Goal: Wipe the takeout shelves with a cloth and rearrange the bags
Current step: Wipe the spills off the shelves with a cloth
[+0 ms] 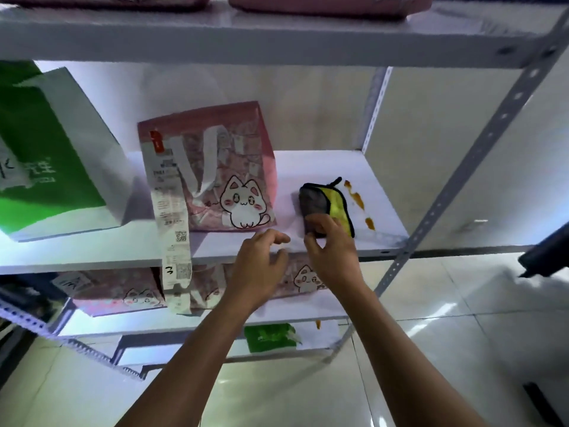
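The right hand [328,241] pinches the near end of the folded grey-and-yellow cloth [327,208]; the left hand [261,257] hovers loosely open, empty. Best sweep right across the orange sauce smears [357,200] on the white shelf [323,164], pressing flat, away from the pink cat-print bag [215,167]

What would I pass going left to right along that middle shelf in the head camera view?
Green and white bag → pink cat bag → folded grey and yellow cloth, under the right hand's fingers → orange-brown stains.

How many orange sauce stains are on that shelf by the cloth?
3: one at the cloth's far corner, one just right, one nearer the front. The cloth may hide more.
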`<action>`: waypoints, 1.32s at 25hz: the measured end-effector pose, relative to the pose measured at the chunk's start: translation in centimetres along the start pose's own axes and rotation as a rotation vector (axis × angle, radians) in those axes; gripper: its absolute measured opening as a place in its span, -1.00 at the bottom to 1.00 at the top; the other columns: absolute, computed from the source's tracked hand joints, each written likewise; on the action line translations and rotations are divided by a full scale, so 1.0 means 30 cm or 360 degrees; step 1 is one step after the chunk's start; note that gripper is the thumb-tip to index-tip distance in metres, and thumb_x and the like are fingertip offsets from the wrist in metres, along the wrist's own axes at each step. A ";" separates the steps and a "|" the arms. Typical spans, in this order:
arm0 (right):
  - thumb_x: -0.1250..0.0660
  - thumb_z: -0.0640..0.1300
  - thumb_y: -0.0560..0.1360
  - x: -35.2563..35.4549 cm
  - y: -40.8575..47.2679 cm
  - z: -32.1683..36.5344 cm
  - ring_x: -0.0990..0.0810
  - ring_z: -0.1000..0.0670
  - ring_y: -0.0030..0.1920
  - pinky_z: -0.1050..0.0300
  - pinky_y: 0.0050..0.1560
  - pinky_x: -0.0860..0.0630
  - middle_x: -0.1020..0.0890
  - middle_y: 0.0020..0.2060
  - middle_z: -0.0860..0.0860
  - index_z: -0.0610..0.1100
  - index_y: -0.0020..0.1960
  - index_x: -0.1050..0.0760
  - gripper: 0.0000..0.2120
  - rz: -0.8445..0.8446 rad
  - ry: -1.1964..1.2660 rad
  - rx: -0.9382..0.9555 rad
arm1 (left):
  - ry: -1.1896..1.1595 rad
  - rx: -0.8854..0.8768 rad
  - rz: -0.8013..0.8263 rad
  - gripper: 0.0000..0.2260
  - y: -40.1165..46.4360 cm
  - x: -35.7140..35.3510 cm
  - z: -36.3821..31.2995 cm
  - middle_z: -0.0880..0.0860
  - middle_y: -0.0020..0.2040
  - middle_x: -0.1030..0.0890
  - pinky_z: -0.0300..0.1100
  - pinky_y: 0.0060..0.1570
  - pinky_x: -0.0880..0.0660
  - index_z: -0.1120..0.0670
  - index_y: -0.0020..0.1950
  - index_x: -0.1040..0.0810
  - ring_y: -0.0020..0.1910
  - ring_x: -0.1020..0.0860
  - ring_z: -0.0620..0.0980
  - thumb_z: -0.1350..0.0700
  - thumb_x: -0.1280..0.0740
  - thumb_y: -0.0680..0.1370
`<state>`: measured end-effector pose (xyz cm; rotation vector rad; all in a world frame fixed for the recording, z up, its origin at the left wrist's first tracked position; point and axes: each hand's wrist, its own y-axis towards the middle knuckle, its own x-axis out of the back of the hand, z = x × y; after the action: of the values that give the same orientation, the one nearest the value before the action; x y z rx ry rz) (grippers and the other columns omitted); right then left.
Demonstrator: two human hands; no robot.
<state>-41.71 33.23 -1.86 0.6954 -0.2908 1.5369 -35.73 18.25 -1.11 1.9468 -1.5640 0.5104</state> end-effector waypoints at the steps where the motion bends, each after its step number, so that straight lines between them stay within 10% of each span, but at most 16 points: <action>1: -0.33 -0.12 0.55 0.010 0.015 -0.003 -0.54 0.10 0.01 0.21 0.01 -0.48 -0.54 0.07 0.09 0.04 0.25 -0.52 -0.72 -0.0029 -0.0012 -0.0017 | -0.0009 -0.0027 0.0050 -0.79 0.024 -0.011 0.003 -0.08 0.18 -0.57 -0.21 0.10 -0.42 -0.02 0.20 -0.56 0.17 -0.47 -0.13 0.10 -0.26 0.59; 19: -0.25 0.19 0.56 -0.067 0.322 -0.154 0.02 -0.12 0.62 -0.07 0.59 0.01 -0.04 0.63 -0.05 0.01 0.64 0.00 -0.23 0.0460 -0.0733 -0.0128 | 0.0403 -0.0122 0.0267 -0.75 0.137 -0.145 0.061 -0.01 0.20 -0.57 -0.07 0.15 -0.46 0.04 0.26 -0.50 0.13 -0.52 0.03 0.10 -0.26 0.58; 33: -0.43 -0.03 0.41 -0.028 0.222 -0.166 -0.41 -0.15 0.36 -0.05 0.35 -0.40 -0.37 0.45 -0.04 0.01 0.52 -0.27 -0.28 0.0315 -0.0528 -0.0102 | 0.0551 -0.0192 0.0219 -0.78 0.147 -0.174 0.069 -0.05 0.16 -0.55 -0.09 0.13 -0.47 0.00 0.20 -0.49 0.08 -0.51 -0.03 0.08 -0.28 0.56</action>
<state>-49.42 34.71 -4.71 0.8916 -0.6720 1.5875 -41.38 20.17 -5.01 1.5709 -1.4721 0.7483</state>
